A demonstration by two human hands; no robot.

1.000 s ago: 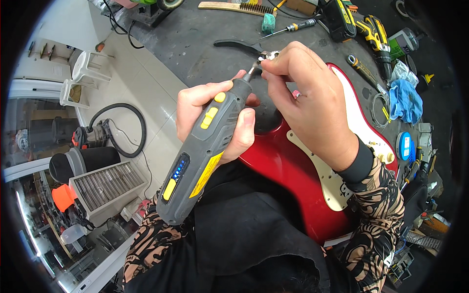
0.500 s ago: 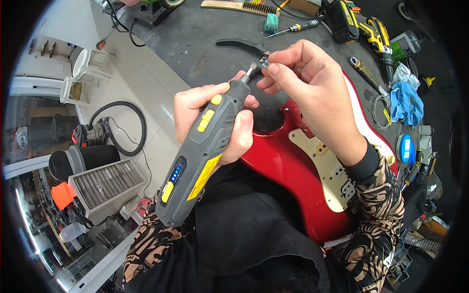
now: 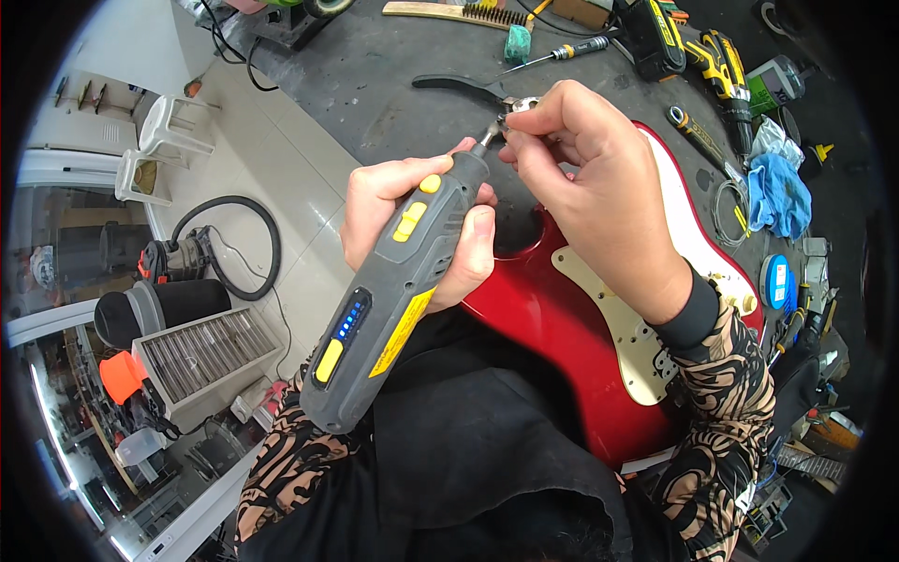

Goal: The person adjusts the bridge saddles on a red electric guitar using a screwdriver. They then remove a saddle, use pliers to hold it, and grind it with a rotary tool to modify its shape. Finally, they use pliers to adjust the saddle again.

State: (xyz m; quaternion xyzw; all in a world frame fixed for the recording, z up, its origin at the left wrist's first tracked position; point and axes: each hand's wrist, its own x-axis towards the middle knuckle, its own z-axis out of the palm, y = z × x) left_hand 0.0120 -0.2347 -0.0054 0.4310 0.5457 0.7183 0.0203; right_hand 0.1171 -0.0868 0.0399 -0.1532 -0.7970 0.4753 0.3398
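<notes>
My left hand (image 3: pixel 373 208) is wrapped round a grey and yellow cordless rotary tool (image 3: pixel 398 267), its blue indicator lights lit. The tool points up and away, and its small polishing tip (image 3: pixel 490 134) meets or nearly meets a small metal part (image 3: pixel 503 121). That part is pinched between thumb and forefinger of my right hand (image 3: pixel 595 178), whose fingers hide most of it. Below the right hand lies a red electric guitar body (image 3: pixel 524 309) with a cream pickguard (image 3: pixel 604 309). Just beyond the fingertips, black-handled pliers (image 3: pixel 456 84) rest on the dark bench.
Along the far side are a wire brush (image 3: pixel 459 12), a green block (image 3: pixel 517 44), a screwdriver (image 3: pixel 567 50) and a yellow-black drill (image 3: pixel 721 75). A blue cloth (image 3: pixel 779 197) and a round blue tin (image 3: pixel 774 281) sit at right. A vacuum cleaner (image 3: pixel 173 258) stands on the left floor.
The rotary tool has moved slightly right, bringing its tip up to the metal part. My right hand has turned a little and moved slightly left, covering more of the part.
</notes>
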